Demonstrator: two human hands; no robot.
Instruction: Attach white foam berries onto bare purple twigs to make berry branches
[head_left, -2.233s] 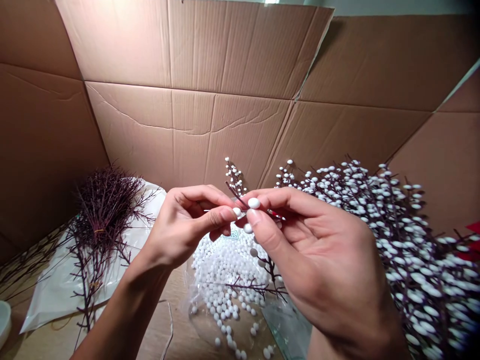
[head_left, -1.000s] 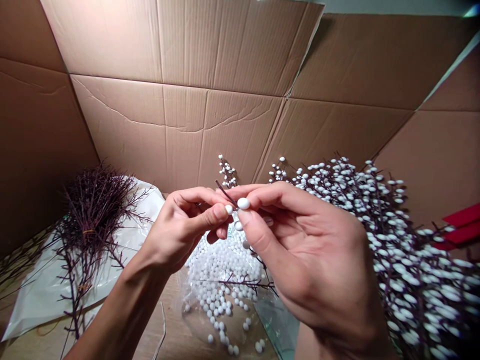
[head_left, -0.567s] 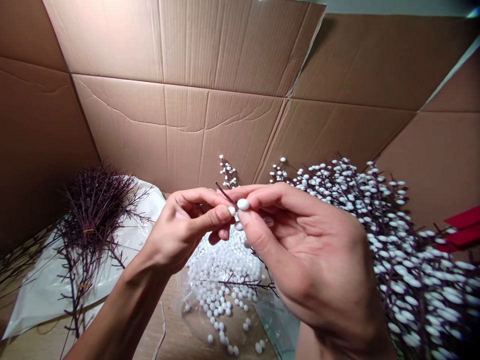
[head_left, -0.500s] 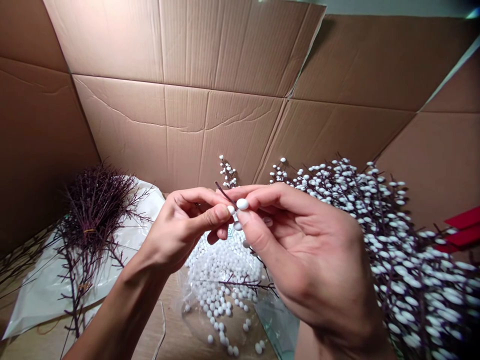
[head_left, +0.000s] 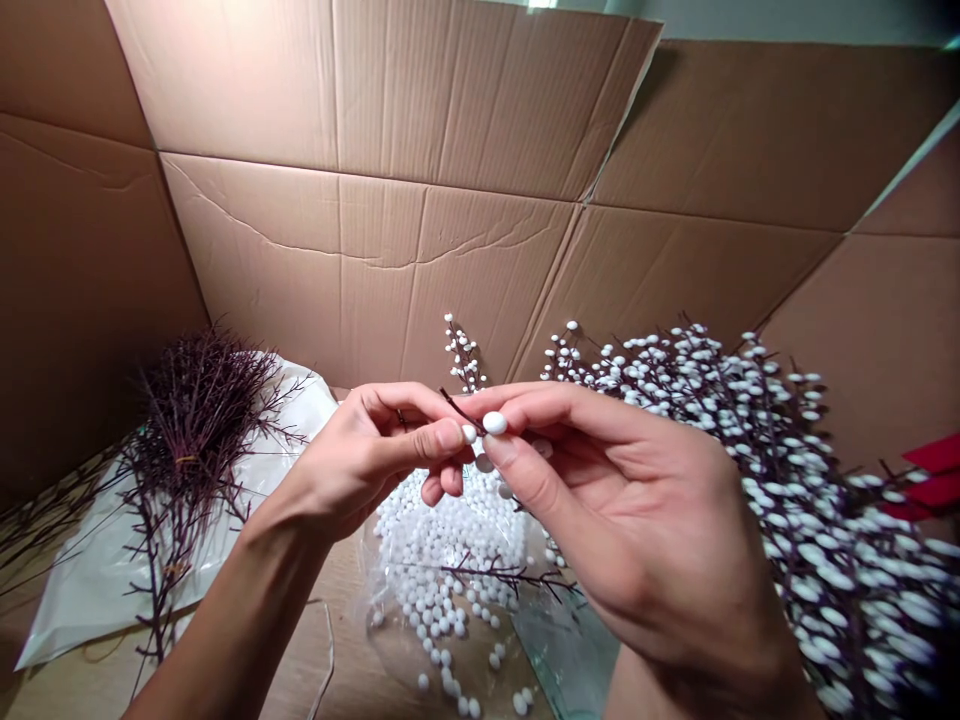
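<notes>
At the far left, a bundle of bare purple-brown twigs (head_left: 196,420) lies on a white plastic bag (head_left: 97,585), which is spread over the cardboard floor (head_left: 330,640) of a large open carton. The carton's brown cardboard walls (head_left: 360,270) rise behind everything.

Toward the middle, the person's left hand (head_left: 367,465) comes in from the lower left with thumb and forefinger pinched shut on a small white foam bead (head_left: 469,434) and the thin dark twig (head_left: 459,408) that pokes up between the two hands. The other fingers of this hand are curled in beneath.

Directly below the hands, a clear plastic bag (head_left: 555,650) lies open on the floor with a heap of loose white foam beads (head_left: 450,540) spilling out of it, and a short branching piece of twig (head_left: 502,575) rests across the heap.

The right hand (head_left: 630,520) meets the left fingertip to fingertip. Its thumb and forefinger are closed on a second white bead (head_left: 494,423), which touches the twig just beside the first bead. The remaining fingers are loosely bent, palm turned toward the camera.

Behind the fingertips a small beaded sprig (head_left: 463,350) stands upright. To the right, a big pile of finished beaded branches (head_left: 780,470) covered in white buds fills that side of the carton, and something red (head_left: 930,475) shows at the right edge.
</notes>
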